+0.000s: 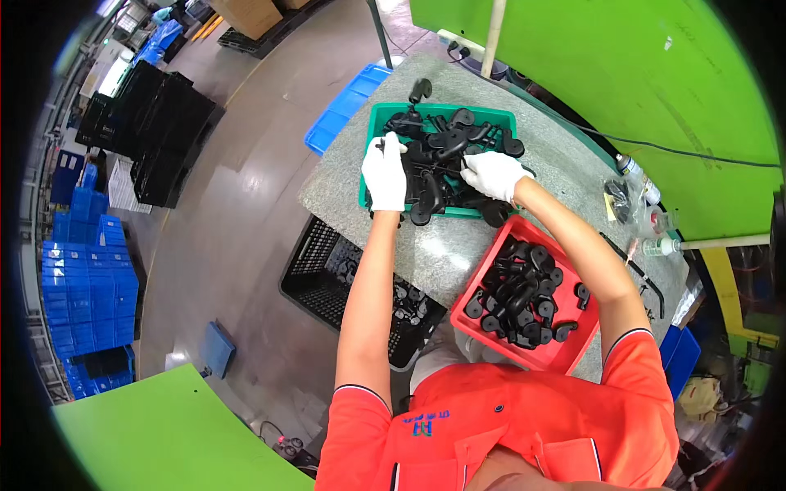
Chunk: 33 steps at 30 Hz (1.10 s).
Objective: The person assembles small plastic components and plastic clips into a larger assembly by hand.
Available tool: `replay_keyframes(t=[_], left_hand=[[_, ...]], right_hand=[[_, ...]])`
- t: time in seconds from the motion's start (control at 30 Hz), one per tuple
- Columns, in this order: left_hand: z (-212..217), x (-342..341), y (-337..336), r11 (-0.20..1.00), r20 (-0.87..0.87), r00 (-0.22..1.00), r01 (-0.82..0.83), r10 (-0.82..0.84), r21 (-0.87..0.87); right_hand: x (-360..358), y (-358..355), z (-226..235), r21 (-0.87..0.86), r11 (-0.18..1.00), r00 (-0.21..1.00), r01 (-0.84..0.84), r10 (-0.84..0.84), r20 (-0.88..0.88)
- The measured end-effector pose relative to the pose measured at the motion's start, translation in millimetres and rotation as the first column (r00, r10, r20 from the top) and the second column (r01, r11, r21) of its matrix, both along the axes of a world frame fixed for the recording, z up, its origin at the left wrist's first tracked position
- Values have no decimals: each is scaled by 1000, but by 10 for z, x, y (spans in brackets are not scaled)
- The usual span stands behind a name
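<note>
A green bin point(516, 123) on the grey table holds a heap of black plastic parts point(450, 146), with rounded heads and short arms. My left hand point(383, 176), in a white glove, is over the bin's left side, its fingertips closed on a black part mostly hidden by the glove. Just ahead of it, one black part point(420, 90) sticks up above the far rim. At the bin's right side is my right hand point(494, 174), also gloved in white. Its thumb and fingers are pinched together among the parts; what they grip is largely covered.
Close to my body, a red bin point(580, 348) carries more black parts. A black crate point(307, 274) with small pieces stands lower, left of the table point(434, 258). Bottles point(659, 246) and a spray can point(629, 166) lie at the right, by a green panel point(622, 65).
</note>
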<state>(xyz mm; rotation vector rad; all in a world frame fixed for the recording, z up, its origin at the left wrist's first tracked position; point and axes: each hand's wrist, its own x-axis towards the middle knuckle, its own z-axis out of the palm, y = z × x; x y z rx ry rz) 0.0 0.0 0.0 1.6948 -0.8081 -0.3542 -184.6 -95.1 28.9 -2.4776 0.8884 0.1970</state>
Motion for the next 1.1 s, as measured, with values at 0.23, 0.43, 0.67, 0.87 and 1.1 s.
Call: replay_keyframes(t=[0.23, 0.43, 0.67, 0.87, 1.1], left_hand=[[-540, -2, 132, 942, 205, 968, 71, -144, 329], [-449, -444, 470, 986, 427, 889, -147, 168, -82], [88, -1239, 707, 484, 299, 437, 869, -849, 103], [-326, -1857, 1021, 310, -506, 186, 935, -842, -172], [-534, -2480, 1194, 628, -247, 678, 734, -692, 257]], right_hand=[[-609, 267, 289, 152, 983, 977, 104, -129, 167], [-1309, 594, 249, 293, 934, 908, 205, -293, 298], [-1916, 998, 261, 519, 831, 908, 201, -357, 219], [-2345, 1417, -121, 575, 790, 871, 213, -421, 255], [-2664, 1813, -605, 336, 803, 696, 492, -595, 401]])
